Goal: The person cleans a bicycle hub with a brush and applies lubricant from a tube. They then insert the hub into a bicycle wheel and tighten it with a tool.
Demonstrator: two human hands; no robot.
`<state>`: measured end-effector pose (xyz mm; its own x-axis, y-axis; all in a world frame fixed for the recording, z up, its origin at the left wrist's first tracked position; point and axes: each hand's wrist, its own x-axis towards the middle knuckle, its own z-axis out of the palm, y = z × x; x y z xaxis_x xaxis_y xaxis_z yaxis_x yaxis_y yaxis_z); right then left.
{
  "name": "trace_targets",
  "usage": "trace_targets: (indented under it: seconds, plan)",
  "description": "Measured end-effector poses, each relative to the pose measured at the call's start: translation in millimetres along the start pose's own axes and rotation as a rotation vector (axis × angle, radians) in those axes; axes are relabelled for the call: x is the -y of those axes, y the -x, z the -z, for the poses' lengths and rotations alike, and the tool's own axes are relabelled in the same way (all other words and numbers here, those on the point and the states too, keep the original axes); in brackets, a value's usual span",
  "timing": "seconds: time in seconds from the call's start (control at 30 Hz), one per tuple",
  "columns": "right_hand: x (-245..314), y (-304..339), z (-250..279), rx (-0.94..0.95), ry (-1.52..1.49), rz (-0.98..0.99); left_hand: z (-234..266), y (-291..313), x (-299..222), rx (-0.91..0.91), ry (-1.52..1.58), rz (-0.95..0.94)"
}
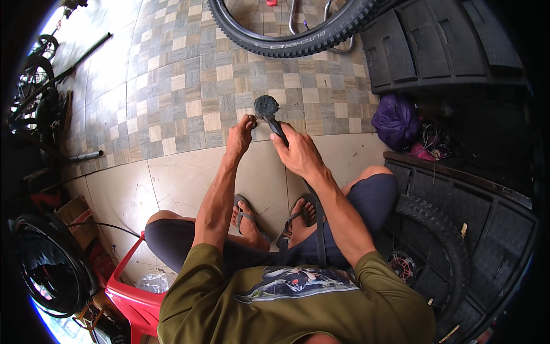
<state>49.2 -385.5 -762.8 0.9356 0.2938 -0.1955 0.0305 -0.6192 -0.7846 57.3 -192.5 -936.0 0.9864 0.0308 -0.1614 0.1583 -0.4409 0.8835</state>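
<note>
Tiled floor (177, 109); brush handle (277, 127) in right fingers (292, 136), head (266, 106) beside left fingers (245, 122).

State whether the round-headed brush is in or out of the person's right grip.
In: the right grip closes around the black handle, and the brush's dark round head sticks out beyond.

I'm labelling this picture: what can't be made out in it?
All in the head view:
Small dark piece: too small, partly covered by the left hand.
Brush handle: partly hidden by the right hand.
Upper wheel: cut off by the top edge.
Red chair: largely hidden by the olive shirt.
</note>
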Motion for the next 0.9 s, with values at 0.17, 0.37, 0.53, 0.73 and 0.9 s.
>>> trace_targets:
  seconds: [0.17, 0.37, 0.53, 0.73, 0.9]
  plan:
    - [1, 0, -2, 0.0, -0.012, 0.004, -2, -2, 1, -0.015, -0.001, -0.031]
    - [9, -1, 1, 0.009, -0.016, 0.025, -2, -1, 0, 0.008, -0.03, 0.02]
    - [10, 0, -9, -0.004, -0.032, 0.084, -4, 0, 6, -0.109, -0.117, -0.133]
    - [-4, -4, -21, 0.043, 0.044, -0.016, -6, 3, 0, -0.114, -0.078, -0.129]
    - [2, 0, -13, -0.009, -0.01, 0.031, 2, -1, 0, -0.115, 0.002, -0.058]
